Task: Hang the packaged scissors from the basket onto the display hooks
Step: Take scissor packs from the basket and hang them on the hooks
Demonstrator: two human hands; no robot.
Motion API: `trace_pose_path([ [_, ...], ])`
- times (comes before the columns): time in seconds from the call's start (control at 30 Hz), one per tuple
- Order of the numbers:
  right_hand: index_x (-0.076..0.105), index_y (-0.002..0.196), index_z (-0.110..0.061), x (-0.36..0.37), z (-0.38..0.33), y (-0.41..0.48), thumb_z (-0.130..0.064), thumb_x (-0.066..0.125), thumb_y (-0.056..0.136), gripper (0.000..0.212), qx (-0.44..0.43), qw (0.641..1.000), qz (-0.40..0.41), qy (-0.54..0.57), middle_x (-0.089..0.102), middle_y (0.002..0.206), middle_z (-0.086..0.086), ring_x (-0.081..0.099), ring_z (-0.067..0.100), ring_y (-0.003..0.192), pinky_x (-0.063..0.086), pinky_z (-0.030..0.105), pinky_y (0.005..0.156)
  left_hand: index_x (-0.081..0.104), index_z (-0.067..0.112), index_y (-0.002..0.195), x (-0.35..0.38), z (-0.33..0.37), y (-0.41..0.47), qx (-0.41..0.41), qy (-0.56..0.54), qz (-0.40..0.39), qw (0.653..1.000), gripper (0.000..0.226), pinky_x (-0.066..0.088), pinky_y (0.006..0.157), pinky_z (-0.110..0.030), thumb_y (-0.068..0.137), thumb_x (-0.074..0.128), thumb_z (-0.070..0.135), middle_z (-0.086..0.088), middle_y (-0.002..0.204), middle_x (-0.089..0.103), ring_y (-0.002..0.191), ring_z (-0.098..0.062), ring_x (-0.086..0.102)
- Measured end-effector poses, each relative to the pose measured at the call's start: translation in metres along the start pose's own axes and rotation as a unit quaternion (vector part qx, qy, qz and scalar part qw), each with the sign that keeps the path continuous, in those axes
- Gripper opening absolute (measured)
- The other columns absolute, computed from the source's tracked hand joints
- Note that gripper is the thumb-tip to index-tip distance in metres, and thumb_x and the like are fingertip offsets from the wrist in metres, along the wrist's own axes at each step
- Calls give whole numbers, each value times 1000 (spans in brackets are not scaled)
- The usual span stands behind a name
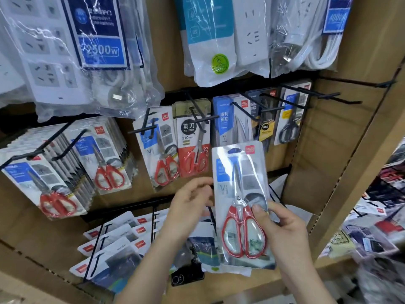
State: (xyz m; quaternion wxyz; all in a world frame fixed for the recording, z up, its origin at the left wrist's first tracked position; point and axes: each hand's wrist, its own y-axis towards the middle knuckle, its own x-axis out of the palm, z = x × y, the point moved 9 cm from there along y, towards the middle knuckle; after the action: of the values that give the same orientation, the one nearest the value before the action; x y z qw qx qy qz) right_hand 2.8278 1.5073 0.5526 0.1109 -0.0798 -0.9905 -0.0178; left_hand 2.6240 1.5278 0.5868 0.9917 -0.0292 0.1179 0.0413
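Note:
A clear blister pack of red-handled scissors (241, 194) stands upright in front of the display. My right hand (282, 229) grips its lower right edge, thumb on the front. My left hand (188, 202) is at the pack's left edge with fingers loosely curled; whether it touches the pack is unclear. Black display hooks (197, 121) stick out above, with matching red scissors packs (164, 150) hanging on them. The basket is out of sight.
Bagged power strips (87, 58) hang along the top row. More scissors packs (65, 172) fill the left hooks, and dark-handled ones (289, 119) hang at the right. Packaged goods (114, 249) hang on lower hooks. A cardboard side wall (341, 150) closes the right.

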Motion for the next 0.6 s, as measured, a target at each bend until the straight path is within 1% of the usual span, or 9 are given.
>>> trace_pose_path([
  [0.1,78,93,-12,6,-2,-1,-27,75,69,28,-2,1000,4,15,77,90,11,74,31,84,60,42,77,59,36,114,19,0,-33,39,-18,-17,999,33,57,78,-26,83,66,45,8,98,73,89,-10,70],
  [0.17,75,102,-13,9,-5,-2,-29,75,68,37,-6,1000,14,13,78,88,4,75,27,83,60,39,75,66,31,105,16,-10,-38,27,-21,36,999,25,56,76,-25,82,71,39,9,93,74,87,-11,69],
  [0.23,75,96,-25,10,-12,-3,-30,70,75,22,-30,999,21,2,77,84,-12,73,21,85,60,28,68,69,23,100,8,-19,-39,-4,-71,72,995,18,59,78,-32,84,74,28,5,90,76,87,-18,71],
  [0.27,75,94,-31,11,-15,-3,-26,67,83,14,-36,999,19,-5,76,84,-18,69,23,90,59,30,70,68,20,102,4,-23,-39,-16,-95,83,992,18,59,80,-38,86,72,26,2,90,76,87,-19,72],
  [0.33,74,97,-40,12,-18,-2,-12,59,95,32,-31,999,11,-22,74,99,-19,58,31,106,54,46,89,65,20,107,-9,-27,-41,-22,-117,110,987,17,58,78,-38,91,67,26,2,89,77,85,-17,73],
  [0.4,69,110,-40,8,-22,0,-2,56,96,43,-44,998,10,-33,69,117,-1,55,38,117,45,52,102,64,21,109,-25,-28,-42,-10,-131,139,982,15,56,73,-32,93,63,23,2,88,77,83,-15,73],
  [0.43,65,116,-39,7,-26,2,3,55,95,48,-59,998,8,-25,70,118,3,61,32,116,50,46,99,63,21,110,-32,-27,-42,-2,-137,147,980,16,56,74,-33,94,62,21,1,89,77,84,-16,74],
  [0.5,59,123,-36,4,-30,6,9,55,93,54,-65,998,7,8,76,106,-4,71,14,101,59,30,83,63,21,111,-42,-27,-43,7,-150,156,976,17,58,74,-40,95,60,17,-1,90,77,84,-20,74],
  [0.6,65,114,-31,-3,-24,11,7,58,91,45,-26,999,18,34,78,93,-1,73,10,83,60,24,69,60,21,109,-60,-29,-47,19,-157,180,971,17,59,75,-47,92,59,20,-4,91,77,85,-27,74],
])
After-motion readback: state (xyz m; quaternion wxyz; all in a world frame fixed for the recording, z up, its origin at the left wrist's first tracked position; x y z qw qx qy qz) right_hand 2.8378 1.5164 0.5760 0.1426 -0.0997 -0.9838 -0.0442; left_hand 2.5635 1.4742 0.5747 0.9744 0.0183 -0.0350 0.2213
